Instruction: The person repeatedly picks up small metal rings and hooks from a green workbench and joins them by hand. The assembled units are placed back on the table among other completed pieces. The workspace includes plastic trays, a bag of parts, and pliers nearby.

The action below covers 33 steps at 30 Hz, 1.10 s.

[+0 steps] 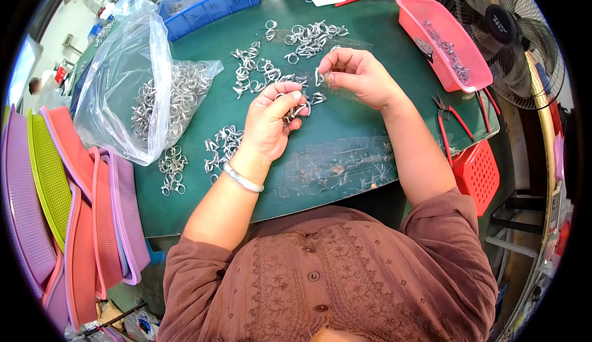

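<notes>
My left hand (271, 117) is closed around a few small silver metal rings (295, 112), with its thumb pressed on top. To its right, my right hand (361, 78) pinches one silver ring (319, 77) between thumb and fingertips, apart from the left hand. Beyond both hands lie loose heaps of similar rings (314, 37) on the green tabletop (370, 120). More rings (226, 141) lie beside my left forearm, and a smaller group (173, 164) is farther left. A clear plastic bag (117, 95) lies on its side, with many rings (176, 92) at its mouth.
A pink basket (444, 52) holding some rings stands at the right, near a fan (502, 27). Red-handled pliers (445, 117) lie by the right edge, above a red basket (478, 175). Stacked colored baskets (80, 218) crowd the left; a blue crate (213, 8) sits behind.
</notes>
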{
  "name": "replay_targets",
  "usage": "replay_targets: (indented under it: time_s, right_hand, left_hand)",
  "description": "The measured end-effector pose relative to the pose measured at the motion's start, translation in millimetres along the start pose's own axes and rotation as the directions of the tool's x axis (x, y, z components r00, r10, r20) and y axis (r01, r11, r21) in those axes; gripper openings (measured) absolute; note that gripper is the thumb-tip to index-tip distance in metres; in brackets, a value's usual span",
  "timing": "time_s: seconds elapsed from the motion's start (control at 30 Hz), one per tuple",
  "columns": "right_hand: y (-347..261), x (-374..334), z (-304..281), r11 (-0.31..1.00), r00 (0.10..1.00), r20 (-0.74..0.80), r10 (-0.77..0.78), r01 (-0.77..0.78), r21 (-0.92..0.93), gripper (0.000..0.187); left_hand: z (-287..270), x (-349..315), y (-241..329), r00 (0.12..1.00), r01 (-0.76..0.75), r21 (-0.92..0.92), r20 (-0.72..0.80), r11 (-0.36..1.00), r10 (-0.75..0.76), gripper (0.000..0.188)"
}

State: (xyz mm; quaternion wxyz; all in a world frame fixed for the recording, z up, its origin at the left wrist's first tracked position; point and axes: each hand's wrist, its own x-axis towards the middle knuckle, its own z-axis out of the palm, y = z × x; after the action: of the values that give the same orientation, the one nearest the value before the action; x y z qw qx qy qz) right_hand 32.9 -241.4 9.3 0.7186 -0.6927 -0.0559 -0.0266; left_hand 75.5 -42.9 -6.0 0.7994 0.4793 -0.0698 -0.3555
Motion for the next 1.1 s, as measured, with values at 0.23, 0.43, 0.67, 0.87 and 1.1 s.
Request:
replay_targets:
  time_s: [0.23, 0.43, 0.67, 0.87, 1.1]
  right_hand:
    - [0, -3, 10, 0.991, 0.996, 0.092, -0.003, -0.009, 0.134, 0.012]
    - [0, -3, 13, 0.991, 0.993, 0.118, -0.022, 0.006, 0.136, 0.011]
    - [-3, -2, 9, 0.996, 0.996, -0.005, 0.087, -0.087, -0.011, 0.015]
    - [-5, -4, 13, 0.985, 0.983, 0.076, 0.165, -0.168, 0.036, 0.014]
    - [1, -3, 11, 0.989, 0.995, 0.102, 0.024, -0.039, 0.144, 0.011]
  left_hand:
    - [7, -4, -1, 0.998, 0.040, 0.067, 0.048, 0.997, -0.044, 0.011]
    - [6, -2, -6, 0.998, -0.030, 0.163, 0.057, 0.986, 0.021, 0.012]
    - [8, -3, -10, 0.976, -0.208, 0.344, 0.016, 0.916, 0.216, 0.008]
    - [3, 1, -21, 0.886, -0.423, 0.564, 0.093, 0.710, 0.454, 0.012]
    - [4, 1, -17, 0.901, -0.393, 0.497, 0.043, 0.773, 0.431, 0.015]
